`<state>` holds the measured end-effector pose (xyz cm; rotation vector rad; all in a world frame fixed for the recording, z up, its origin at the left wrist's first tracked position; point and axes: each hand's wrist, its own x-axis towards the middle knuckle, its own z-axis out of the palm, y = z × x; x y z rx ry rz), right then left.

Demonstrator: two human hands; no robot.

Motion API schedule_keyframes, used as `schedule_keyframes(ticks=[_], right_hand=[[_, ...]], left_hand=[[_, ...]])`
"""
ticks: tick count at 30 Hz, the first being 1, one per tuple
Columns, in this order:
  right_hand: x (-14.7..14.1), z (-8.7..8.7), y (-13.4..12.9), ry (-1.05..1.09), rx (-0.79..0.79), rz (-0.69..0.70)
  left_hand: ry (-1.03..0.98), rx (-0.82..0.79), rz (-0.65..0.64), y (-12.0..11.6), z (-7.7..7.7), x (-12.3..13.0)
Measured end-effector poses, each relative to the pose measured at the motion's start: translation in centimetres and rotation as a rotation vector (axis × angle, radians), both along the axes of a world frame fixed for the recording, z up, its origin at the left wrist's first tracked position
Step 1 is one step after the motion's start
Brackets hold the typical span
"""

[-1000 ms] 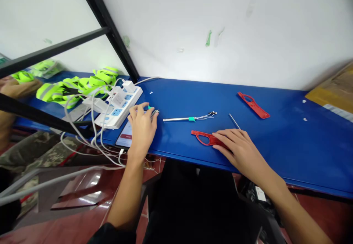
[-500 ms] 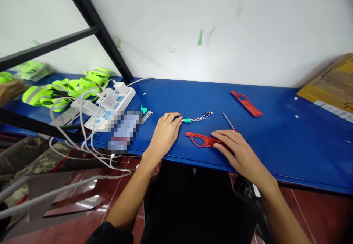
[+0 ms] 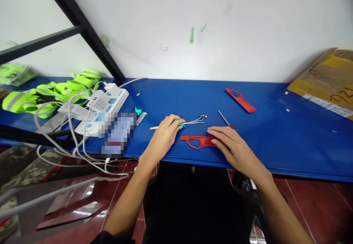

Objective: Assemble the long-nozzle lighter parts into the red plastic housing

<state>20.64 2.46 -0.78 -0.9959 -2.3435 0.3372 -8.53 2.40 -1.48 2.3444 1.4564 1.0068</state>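
On the blue table (image 3: 281, 137), the right hand (image 3: 237, 151) covers one end of the nearer red shell half (image 3: 202, 140); its grip cannot be determined. Farther left, the left hand (image 3: 162, 138) holds the wired tube (image 3: 153, 128), fingers closed at its green collar (image 3: 182, 125).

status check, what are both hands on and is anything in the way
Left hand over metal tube, at its green collar. Right hand on red shell half. Slim metal tool close by, partly hidden, possibly in the way.
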Motion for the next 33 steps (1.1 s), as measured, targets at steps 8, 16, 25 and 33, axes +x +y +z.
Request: schedule_keyframes(ticks=[8,16,25,33], right_hand=[[-2.9,0.7,0.4,0.068,0.224,-0.091],[-5.6,2.0,0.5,0.110,0.150,0.091],[-5.7,1.9,-0.1,0.251,0.114,0.044],[-6.1,2.3,-0.5,0.223,0.030,0.083]], left_hand=[[-0.105,0.144,-0.230,-1.0,0.8,0.2],[-0.185,0.081,-0.315,-1.6,1.5,-0.2],[-0.155,-0.033,-0.263,-2.2,2.4,-1.3],[-0.155,-0.045,-0.284,-2.5,2.2,-0.2]])
